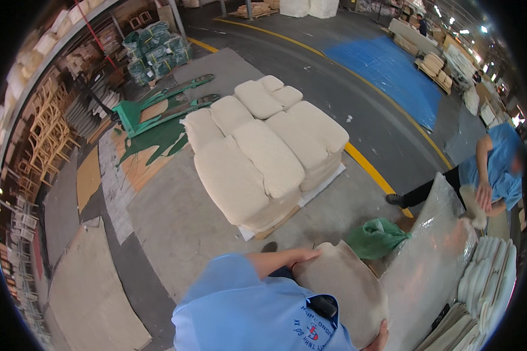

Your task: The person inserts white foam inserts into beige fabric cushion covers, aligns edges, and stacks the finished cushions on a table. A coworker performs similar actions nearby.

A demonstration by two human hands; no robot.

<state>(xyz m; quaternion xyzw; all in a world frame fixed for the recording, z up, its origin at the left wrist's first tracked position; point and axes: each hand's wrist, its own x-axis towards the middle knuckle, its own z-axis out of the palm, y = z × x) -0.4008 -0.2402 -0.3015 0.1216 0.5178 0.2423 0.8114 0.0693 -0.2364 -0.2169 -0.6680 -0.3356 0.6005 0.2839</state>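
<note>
A beige foam seat cushion (342, 292) is held in front of my body, its broad face turned up. My left hand (304, 255) grips its far left edge, and my right hand (380, 338) holds the near right edge. Some fingers of both hands are hidden by the cushion. Ahead stands a stack of similar cream cushions (231, 167) on a low pallet. Just right of the held cushion are a green sack (377, 237) and a table covered with clear plastic (421, 281).
At the right a co-worker in a blue shirt (498, 161) handles a pale pad (472, 207). Stacked white pads (486, 275) sit at the table's right end. A green pallet jack (152, 111), wrapped bundles (155, 52) and wooden chair frames (44, 131) stand at far left.
</note>
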